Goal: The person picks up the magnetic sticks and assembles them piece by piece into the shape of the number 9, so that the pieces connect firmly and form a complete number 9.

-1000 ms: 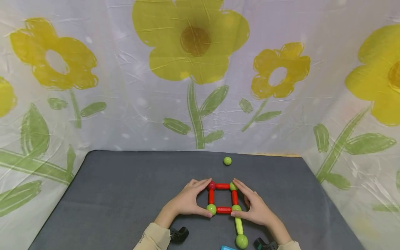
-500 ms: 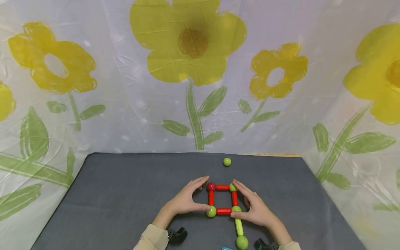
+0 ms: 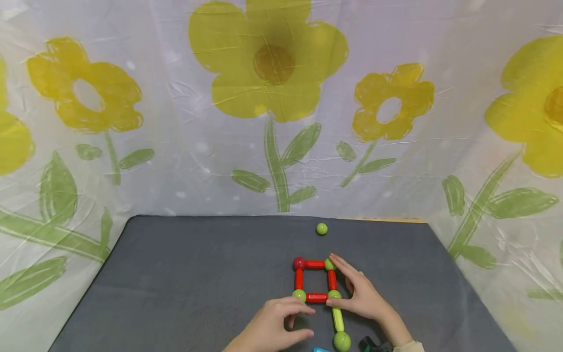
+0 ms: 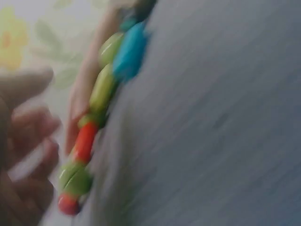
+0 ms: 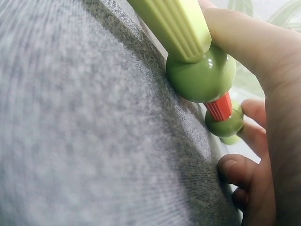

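Observation:
A toy square of red rods (image 3: 317, 297) and balls lies on the dark cloth in the head view; three corner balls are green, the far left one is dark red (image 3: 299, 263). A yellow-green rod (image 3: 337, 319) runs toward me from its near right corner to another green ball (image 3: 342, 341). My right hand (image 3: 362, 296) spans the right side, thumb at the near ball and fingertips at the far ball; the right wrist view shows the thumb against the green ball (image 5: 202, 75). My left hand (image 3: 272, 326) hovers in front of the near left ball (image 3: 299, 295), fingers loosely bent, holding nothing.
A loose green ball (image 3: 322, 229) sits behind the square near the table's far edge. A blue piece (image 3: 320, 349) shows at the bottom of the head view and, blurred, in the left wrist view. A flowered curtain (image 3: 206, 161) hangs around the table (image 3: 198, 264).
My left hand has let go of the square's left side and come down toward me, to the front of the near left ball. The right hand and the square have stayed put.

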`<state>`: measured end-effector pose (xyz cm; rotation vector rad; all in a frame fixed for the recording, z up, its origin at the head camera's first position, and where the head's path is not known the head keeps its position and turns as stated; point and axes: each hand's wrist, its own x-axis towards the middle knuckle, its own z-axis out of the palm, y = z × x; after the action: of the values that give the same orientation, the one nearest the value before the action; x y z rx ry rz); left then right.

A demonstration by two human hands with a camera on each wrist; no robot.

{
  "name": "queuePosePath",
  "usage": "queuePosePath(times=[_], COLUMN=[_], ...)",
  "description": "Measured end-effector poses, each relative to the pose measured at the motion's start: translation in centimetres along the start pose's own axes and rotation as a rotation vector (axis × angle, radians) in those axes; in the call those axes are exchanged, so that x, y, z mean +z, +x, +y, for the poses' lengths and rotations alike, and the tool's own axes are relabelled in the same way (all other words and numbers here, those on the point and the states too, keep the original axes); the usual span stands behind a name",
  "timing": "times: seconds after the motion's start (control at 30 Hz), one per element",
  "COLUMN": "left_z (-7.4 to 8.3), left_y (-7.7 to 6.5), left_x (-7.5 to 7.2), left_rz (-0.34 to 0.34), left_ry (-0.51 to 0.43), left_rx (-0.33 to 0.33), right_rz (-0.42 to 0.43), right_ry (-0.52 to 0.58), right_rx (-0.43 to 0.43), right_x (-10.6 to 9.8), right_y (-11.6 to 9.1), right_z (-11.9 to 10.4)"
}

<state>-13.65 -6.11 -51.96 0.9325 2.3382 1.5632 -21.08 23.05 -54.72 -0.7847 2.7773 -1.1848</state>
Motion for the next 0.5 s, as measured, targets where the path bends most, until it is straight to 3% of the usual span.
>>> queuePosePath(times=[0.1, 0.17, 0.23, 0.3, 0.4, 0.5], left_z=[-0.3, -0.5, -0.8, -1.0, -1.1, -1.2], left_y=[-0.6, -0.6, -0.6, -0.6, -0.8, -1.0], left_x=[1.5, 2.3, 2.9, 3.4, 3.8, 4.0], left_rz=[-0.087, -0.128, -0.159, -0.178, -0.182, -0.173], left_ry=[-0.13, -0.176, -0.144, -0.053, 0.081, 0.142], left_rx=[-0.156, -0.208, -0.19, -0.142, -0.064, 0.009], right_rz=[-0.005, -0.005, -0.002, -0.002, 0.0, 0.003], right_ry=[0.0, 0.001, 0.002, 0.004, 0.002, 0.001], right_rx=[0.002, 0.0, -0.002, -0.002, -0.005, -0.003], right_x=[-0.1, -0.1, -0.1, -0.1, 0.0, 0.1], right_y=[0.0, 0.0, 0.0, 0.0, 0.0, 0.0], right_z=[0.1, 0.1, 0.1, 0.1, 0.2, 0.2])
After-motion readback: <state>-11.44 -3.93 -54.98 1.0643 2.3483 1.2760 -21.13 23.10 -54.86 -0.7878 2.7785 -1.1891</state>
